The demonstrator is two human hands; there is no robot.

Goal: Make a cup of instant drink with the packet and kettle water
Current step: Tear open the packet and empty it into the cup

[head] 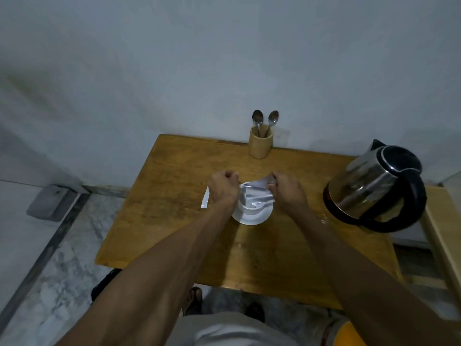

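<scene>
A white cup [249, 209] stands on a white saucer [252, 218] in the middle of the wooden table [174, 221]. Directly over the cup I hold a silvery packet [257, 193]. My right hand [287, 191] pinches the packet's far right end. My left hand [223, 188] is closed at the cup's left side; whether it also grips the packet is hidden. A second silvery packet or torn strip [205, 198] lies on the table left of my left hand. The steel kettle [374, 188] with a black handle and lid stands at the table's right edge.
A wooden holder [260, 143] with two metal spoons [264, 121] stands at the table's back edge against the grey wall. Another wooden surface [446, 233] adjoins the table on the right. Marble floor lies to the left, and my feet show below the table's front edge.
</scene>
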